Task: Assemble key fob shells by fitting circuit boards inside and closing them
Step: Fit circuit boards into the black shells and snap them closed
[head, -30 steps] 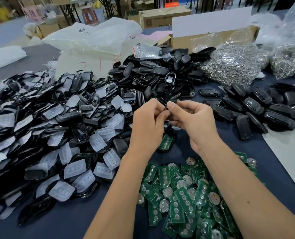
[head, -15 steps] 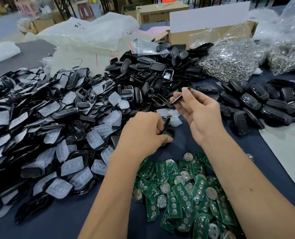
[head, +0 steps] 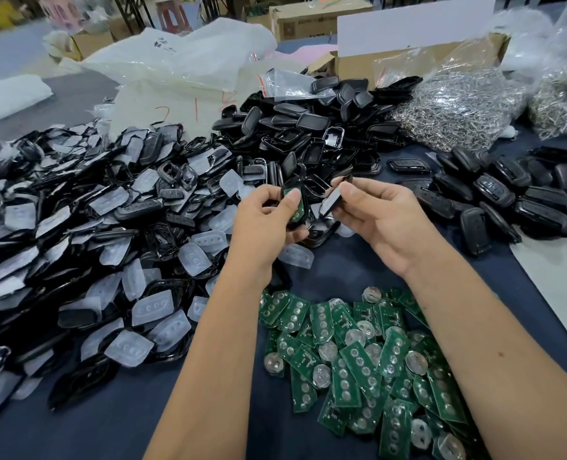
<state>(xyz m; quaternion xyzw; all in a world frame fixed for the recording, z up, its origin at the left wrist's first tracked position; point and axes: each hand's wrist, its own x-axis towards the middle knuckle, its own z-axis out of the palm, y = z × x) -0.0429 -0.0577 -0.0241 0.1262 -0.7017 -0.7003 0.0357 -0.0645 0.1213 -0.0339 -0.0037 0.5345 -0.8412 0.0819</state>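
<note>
My left hand point(head: 265, 216) grips a black key fob shell half point(head: 296, 207) with a green circuit board lying in it, thumb pressed on the board. My right hand point(head: 380, 216) pinches a second black shell half point(head: 332, 199), tilted edge-on, a few centimetres to the right of the first. Both hands hover above the dark blue table point(head: 116, 423). A loose heap of green circuit boards point(head: 358, 363) with round metal battery clips lies near the front between my forearms.
A big pile of black shell frames and translucent button pads point(head: 86, 247) fills the left. More black shell halves point(head: 312, 134) are heaped behind my hands. Closed fobs point(head: 507, 194) lie right. Bags of metal rings point(head: 454, 107) and cardboard boxes point(head: 418, 58) stand at the back.
My left hand has lifted off the table, now holding the shell with a board in it. My right hand has come down and left, bringing its shell half close to it.
</note>
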